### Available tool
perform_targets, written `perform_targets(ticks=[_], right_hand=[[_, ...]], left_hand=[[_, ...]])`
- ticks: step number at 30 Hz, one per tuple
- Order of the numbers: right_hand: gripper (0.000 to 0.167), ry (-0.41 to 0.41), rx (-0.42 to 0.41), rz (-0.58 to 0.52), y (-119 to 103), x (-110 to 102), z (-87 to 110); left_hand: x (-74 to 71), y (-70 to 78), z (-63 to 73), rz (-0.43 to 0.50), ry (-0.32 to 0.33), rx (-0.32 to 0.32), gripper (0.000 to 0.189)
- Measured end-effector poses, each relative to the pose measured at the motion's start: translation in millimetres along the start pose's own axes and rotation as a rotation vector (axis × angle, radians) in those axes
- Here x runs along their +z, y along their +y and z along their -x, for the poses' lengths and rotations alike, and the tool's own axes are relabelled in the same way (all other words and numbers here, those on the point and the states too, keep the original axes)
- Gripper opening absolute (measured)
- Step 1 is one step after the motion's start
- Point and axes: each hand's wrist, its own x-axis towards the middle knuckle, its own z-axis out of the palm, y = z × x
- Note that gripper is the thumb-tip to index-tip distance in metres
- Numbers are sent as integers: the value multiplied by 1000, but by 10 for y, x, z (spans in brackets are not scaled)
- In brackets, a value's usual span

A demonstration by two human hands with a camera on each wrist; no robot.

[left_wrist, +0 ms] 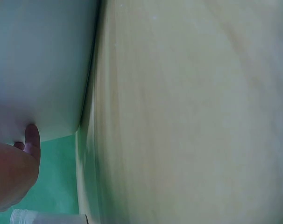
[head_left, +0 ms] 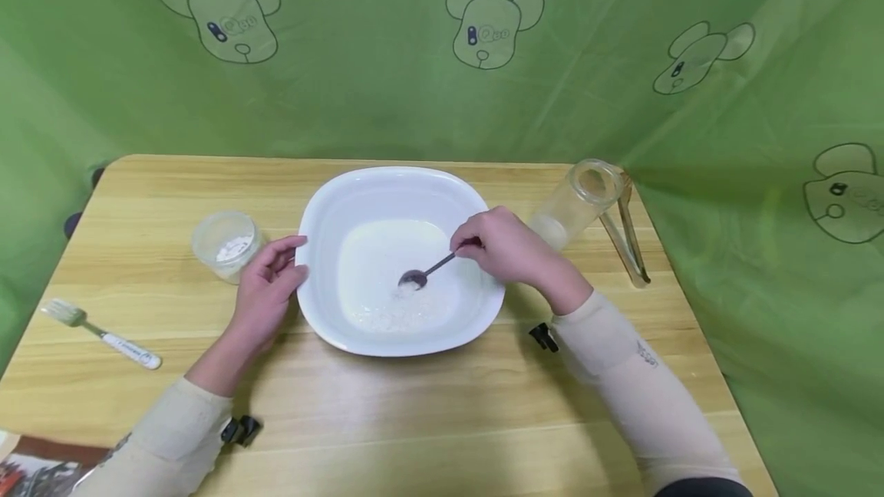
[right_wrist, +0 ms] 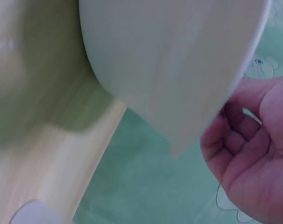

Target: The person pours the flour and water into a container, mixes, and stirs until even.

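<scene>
A white basin (head_left: pixel 397 172) stands mid-table, with loose white grains (head_left: pixel 397 315) spread over the near part of its floor. The left hand (head_left: pixel 265 290) holds its left rim; in the left wrist view a finger (left_wrist: pixel 33 140) touches the outer wall. Over the basin's right side, the right hand (head_left: pixel 500 244) pinches the handle of a dark metal spoon (head_left: pixel 414 278). The spoon's bowl is low among the grains; whether it touches the floor is unclear. Curled fingers of the right hand (right_wrist: pixel 251 144) show beside the rim in the right wrist view, where the spoon is hidden.
Left of the basin stands a clear tub (head_left: pixel 224 244) holding white stuff. A fork (head_left: pixel 103 334) with a white handle lies farther left. A tall clear jar (head_left: pixel 576 202) with white contents and a pair of tongs (head_left: pixel 627 248) are at the right. A green curtain (head_left: pixel 373 98) hangs behind.
</scene>
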Motion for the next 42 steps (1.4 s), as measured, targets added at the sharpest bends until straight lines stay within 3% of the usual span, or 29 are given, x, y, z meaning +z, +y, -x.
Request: perform_targets(ticks=[6, 11, 14, 19, 23, 32, 38, 42], right_hand=[[9, 112, 15, 47, 30, 84, -68], [10, 11, -50, -44, -8, 156, -103], [10, -47, -46, -62, -13, 103, -70], [11, 18, 31, 16, 19, 18, -37], [10, 74, 30, 39, 21, 68, -74], [12, -25, -21, -14, -12, 29, -48], [11, 80, 23, 77, 35, 3, -39], [11, 105, -19, 58, 21, 105, -92]], left_hand=[[5, -2, 3, 5, -1, -2, 43], [5, -2, 3, 8, 3, 1, 42], [5, 10, 3, 8, 4, 1, 42], [5, 24, 7, 7, 9, -10, 42], [4, 20, 8, 3, 5, -14, 42], [9, 21, 9, 5, 12, -11, 42], [9, 21, 6, 6, 9, -16, 43], [10, 19, 6, 10, 8, -17, 43]])
